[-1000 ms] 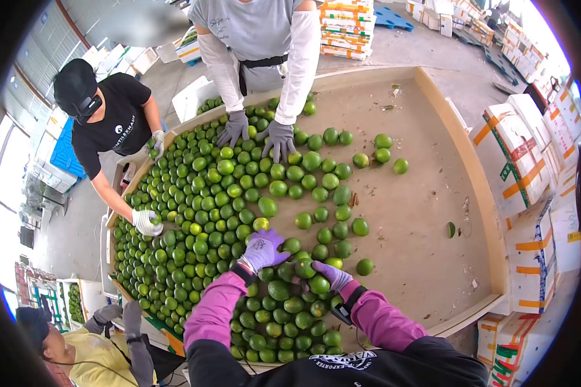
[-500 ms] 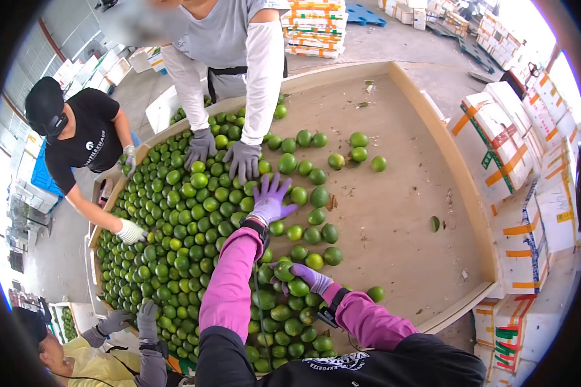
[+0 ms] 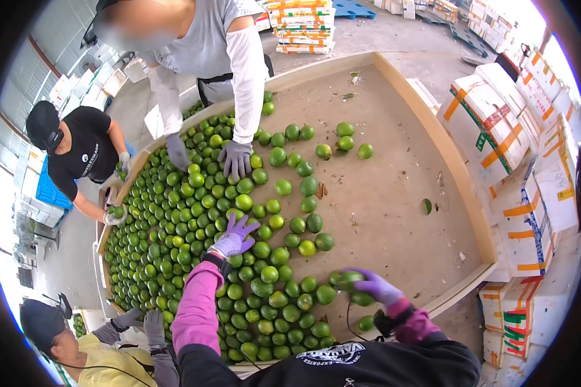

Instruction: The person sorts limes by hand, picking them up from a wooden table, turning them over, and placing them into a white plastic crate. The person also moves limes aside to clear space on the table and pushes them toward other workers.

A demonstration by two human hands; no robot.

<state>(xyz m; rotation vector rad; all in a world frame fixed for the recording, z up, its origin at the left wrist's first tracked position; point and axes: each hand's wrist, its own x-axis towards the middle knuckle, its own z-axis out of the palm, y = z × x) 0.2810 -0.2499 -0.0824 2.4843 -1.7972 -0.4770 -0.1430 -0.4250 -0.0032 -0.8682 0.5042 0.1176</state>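
My left hand, in a purple glove, lies on the heap of green limes with its fingers spread. My right hand, gloved alike and slightly blurred, is at the near right edge of the heap. Its fingers curl over a lime, which is smeared by motion too. Another lime is just under that hand, and one more rests close to my wrist. Several loose limes, among them a yellowish one, are on the board between my hands.
A wooden rim bounds the large sorting table. Across it, a co-worker's grey gloves press on limes. Two other people stand along the left side, one holding limes. White taped boxes are stacked at right.
My right hand has moved right, away from the heap, with a lime at its fingers. My left hand has shifted left and nearer to me over the limes. The left co-worker's lower hand now holds limes.
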